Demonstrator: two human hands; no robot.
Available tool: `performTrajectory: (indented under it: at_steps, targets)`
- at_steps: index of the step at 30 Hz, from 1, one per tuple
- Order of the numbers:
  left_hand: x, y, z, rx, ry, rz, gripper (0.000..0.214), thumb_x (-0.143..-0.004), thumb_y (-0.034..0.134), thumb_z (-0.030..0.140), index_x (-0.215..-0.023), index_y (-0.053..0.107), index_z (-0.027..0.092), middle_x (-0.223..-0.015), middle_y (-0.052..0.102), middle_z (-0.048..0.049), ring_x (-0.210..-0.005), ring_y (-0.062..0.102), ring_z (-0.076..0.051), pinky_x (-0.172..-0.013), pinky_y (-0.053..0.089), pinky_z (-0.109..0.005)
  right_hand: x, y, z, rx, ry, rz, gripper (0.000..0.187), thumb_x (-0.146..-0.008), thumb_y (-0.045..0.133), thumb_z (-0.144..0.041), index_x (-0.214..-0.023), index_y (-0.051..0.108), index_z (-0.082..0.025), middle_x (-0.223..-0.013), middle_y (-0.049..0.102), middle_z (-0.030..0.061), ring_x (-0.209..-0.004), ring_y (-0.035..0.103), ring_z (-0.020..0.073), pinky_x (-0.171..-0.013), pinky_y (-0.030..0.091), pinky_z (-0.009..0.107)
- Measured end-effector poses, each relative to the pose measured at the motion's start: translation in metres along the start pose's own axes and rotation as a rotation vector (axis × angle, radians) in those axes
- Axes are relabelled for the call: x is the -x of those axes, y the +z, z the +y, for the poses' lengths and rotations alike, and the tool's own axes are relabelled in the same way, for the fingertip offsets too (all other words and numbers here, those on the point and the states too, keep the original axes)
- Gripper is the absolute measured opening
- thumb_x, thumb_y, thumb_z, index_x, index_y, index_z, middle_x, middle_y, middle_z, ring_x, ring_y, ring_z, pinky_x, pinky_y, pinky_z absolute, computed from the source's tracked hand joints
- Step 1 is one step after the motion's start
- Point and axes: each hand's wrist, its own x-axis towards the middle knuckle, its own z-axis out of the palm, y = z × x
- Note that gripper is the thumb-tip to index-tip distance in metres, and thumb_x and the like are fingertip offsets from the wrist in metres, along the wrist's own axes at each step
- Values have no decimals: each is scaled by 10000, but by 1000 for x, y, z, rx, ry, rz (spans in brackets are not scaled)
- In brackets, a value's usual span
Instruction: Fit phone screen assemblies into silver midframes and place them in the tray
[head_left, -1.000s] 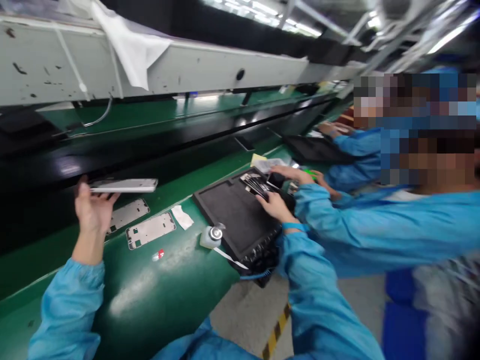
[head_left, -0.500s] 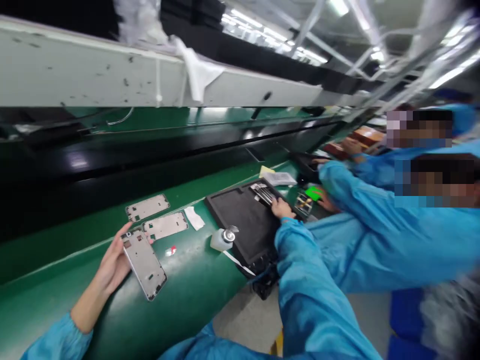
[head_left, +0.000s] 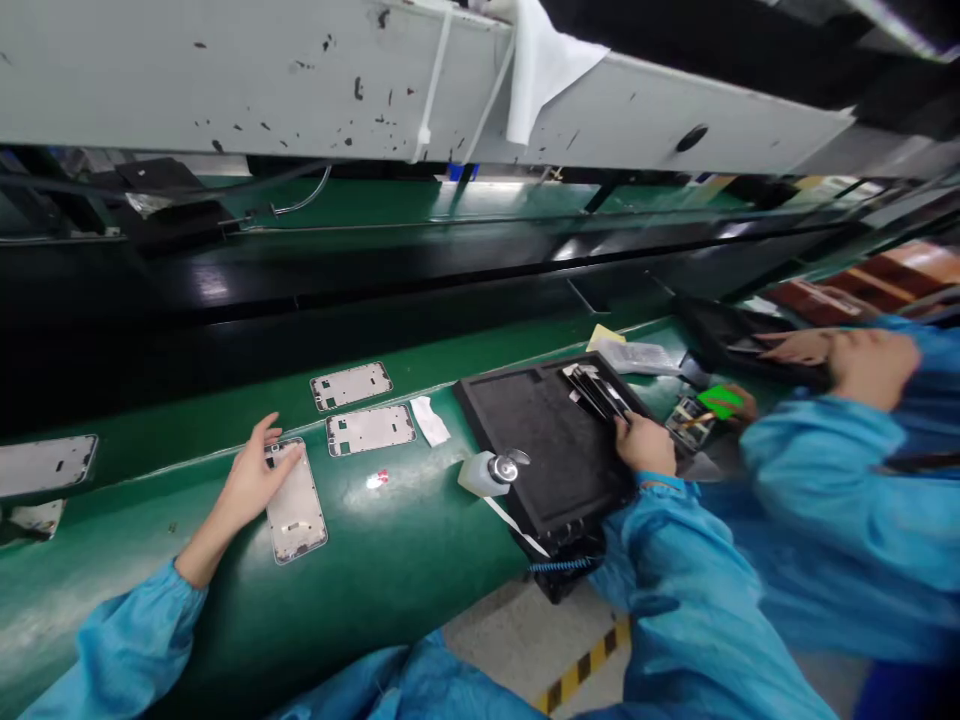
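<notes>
My left hand rests on the top end of a silver phone frame that lies flat on the green bench; its fingers are spread and flat. My right hand reaches into a black foam tray and its fingers curl round a row of thin black and silver parts standing at the tray's far corner. Two more silver phone frames lie side by side just beyond my left hand.
A white squeeze bottle lies by the tray's near edge. A white wipe and a small red-white bit sit on the bench. Another frame lies far left. A co-worker's hands work at right. A black conveyor runs behind.
My left hand brought the silver frame down from above the conveyor and laid it flat on the bench. My right hand stayed at the parts in the tray. The view swung left.
</notes>
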Motion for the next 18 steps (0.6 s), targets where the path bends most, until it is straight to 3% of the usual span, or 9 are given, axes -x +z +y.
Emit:
performTrajectory:
  at_steps: [3,6,10,12,15,18]
  targets:
    - [-9,7,19,-451,182,-122,879,-949,582,718,-1607,475,146,-1445,674,-246,-1358,610,-455,-1122,474,-633,15,-12,-5,-63,82,-38,295,-1026,565,-109,-1179,812,-58,-1078,739,322,-919,742,342,-777,468,414]
    - [-17,23,35,-708,346,-170,879,-957,632,686,-1613,479,123,-1543,604,-267,-1392,566,-483,-1176,392,-655,28,-26,-11,-180,125,-54,240,-1013,598,-127,-1080,825,-85,-1014,751,318,-974,758,374,-846,498,445]
    - [-29,39,44,-760,461,-245,802,-921,757,515,-1585,522,133,-1570,609,-238,-1402,562,-474,-1210,343,-662,40,-45,-17,-448,144,-33,177,-945,725,-221,-794,774,-143,-777,729,197,-965,778,391,-936,556,494]
    - [-33,40,47,-760,518,-261,735,-921,758,453,-1551,561,128,-1531,650,-226,-1392,582,-461,-1204,364,-645,46,-55,-21,-637,141,-19,317,-888,815,-392,-695,709,-164,-666,670,112,-852,784,369,-884,610,495]
    - [-31,32,55,-747,635,-243,597,-940,709,414,-1464,639,136,-1451,707,-223,-1375,606,-466,-1177,409,-648,58,-72,-34,-951,127,6,586,-681,899,-706,-671,660,-171,-613,589,24,-663,748,305,-717,666,480]
    - [-32,25,67,-600,779,-174,539,-962,661,559,-1362,680,200,-1340,756,-204,-1313,649,-487,-1116,486,-683,70,-92,-55,-1226,80,62,748,-481,916,-832,-711,669,-164,-675,609,8,-629,729,243,-670,692,457]
